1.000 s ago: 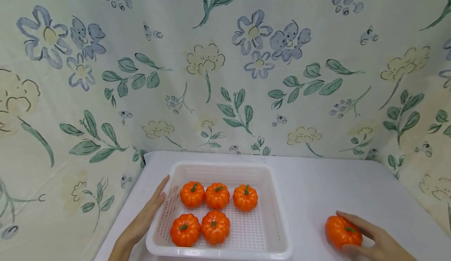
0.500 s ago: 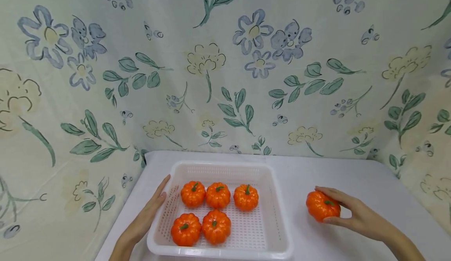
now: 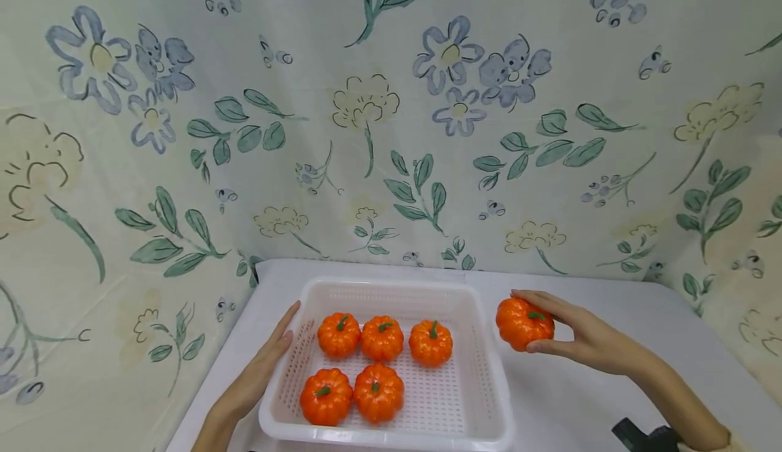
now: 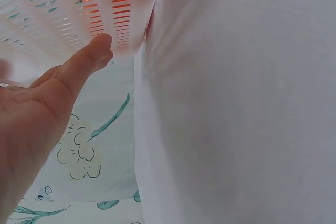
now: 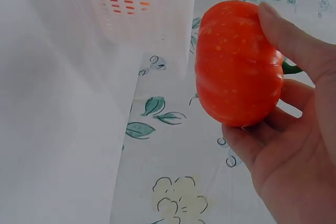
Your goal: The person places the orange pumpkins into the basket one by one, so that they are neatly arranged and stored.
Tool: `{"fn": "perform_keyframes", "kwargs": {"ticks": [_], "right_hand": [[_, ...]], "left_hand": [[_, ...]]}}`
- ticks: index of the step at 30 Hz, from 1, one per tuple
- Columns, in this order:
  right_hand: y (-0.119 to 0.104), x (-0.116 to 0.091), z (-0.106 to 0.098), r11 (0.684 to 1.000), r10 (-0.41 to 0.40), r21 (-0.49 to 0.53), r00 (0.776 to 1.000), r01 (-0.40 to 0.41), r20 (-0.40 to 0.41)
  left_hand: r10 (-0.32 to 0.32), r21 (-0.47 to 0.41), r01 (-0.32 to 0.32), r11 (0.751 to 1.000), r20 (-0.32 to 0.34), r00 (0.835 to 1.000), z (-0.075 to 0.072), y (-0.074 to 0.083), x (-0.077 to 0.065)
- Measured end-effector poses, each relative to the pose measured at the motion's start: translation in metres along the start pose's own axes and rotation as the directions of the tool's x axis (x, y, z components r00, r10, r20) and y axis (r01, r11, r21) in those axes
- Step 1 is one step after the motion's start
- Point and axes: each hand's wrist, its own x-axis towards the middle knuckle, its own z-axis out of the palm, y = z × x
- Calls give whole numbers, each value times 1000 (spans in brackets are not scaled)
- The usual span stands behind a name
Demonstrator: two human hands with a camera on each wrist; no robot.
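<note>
My right hand (image 3: 589, 336) grips a small orange pumpkin (image 3: 523, 324) with a green stem, just off the right rim of a white plastic basket (image 3: 497, 384). In the right wrist view the same pumpkin (image 5: 239, 64) sits between thumb and fingers, above the table. Several more orange pumpkins lie in the basket, among them a back-right pumpkin (image 3: 430, 343) and a front-left pumpkin (image 3: 326, 398). My left hand (image 3: 259, 374) lies along the basket's left side with straight fingers; in the left wrist view its fingertips touch the slotted basket wall (image 4: 118, 14).
A white cloth covers the table (image 3: 586, 398). Behind and at the sides hangs a floral curtain (image 3: 391, 113). A black strap-like object (image 3: 647, 436) shows at my right wrist.
My right hand has carried the pumpkin up and leftward from the right part of the table toward the basket. The left hand and the basket stay in place.
</note>
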Motion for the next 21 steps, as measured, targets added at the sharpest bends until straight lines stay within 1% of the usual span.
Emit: {"fn": "perform_keyframes", "kwargs": {"ticks": [6,8,11,14,17,18,21], "right_hand": [[-19,22,5,997,-47,61,998,44,52],[-25,29,9,995,-63,81,994,56,87],[-34,40,16,990,-108,108,982,92,152],[-40,50,23,980,-179,131,959,152,221],[-48,60,29,971,-222,155,931,183,288],[-50,63,31,969,-231,163,921,188,312],[-59,71,36,970,-223,176,894,166,388]], "left_hand": [[-2,2,2,1000,-5,1000,0,-1,1],[0,2,0,1000,-7,1000,0,-1,1],[-2,-1,2,1000,-8,1000,0,-2,1],[-8,-1,8,1000,-15,1000,1,-2,1],[-5,-3,5,1000,-16,1000,1,-2,1],[-3,-1,3,1000,-14,1000,0,-2,1],[2,-8,-2,1000,-6,1000,0,-1,1]]}}
